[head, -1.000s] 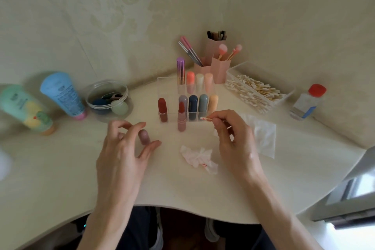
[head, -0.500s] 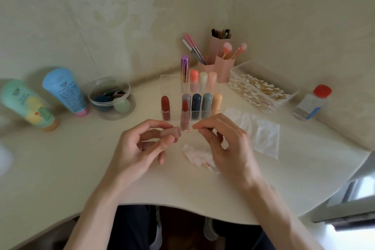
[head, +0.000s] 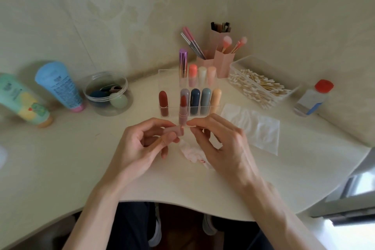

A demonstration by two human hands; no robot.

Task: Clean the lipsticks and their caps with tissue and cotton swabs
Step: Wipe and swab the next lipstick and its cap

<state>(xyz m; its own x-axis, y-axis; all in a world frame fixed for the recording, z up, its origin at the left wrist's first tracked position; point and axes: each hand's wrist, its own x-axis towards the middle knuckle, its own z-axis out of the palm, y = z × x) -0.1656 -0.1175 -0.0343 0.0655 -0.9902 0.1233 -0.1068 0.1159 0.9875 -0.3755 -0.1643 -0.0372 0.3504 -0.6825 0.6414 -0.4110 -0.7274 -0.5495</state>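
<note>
Over cream desk [head: 81, 158], left hand [head: 140, 148] grips pink lipstick cap [head: 174, 130], right hand [head: 221, 144] pinches cotton swab [head: 191, 126]; probably swabbing begins, tip must enter cap.

Worn at head height, single and wide-angled. Looked forward and down onto the clear organizer [head: 169, 82], kept slightly above frame centre. Faced the wall [head: 121, 16] behind the organizer. Sat near: took in the desk [head: 60, 168] left and right of the organizer, plus the desk's front edge on the near side of it, low in frame.
</note>
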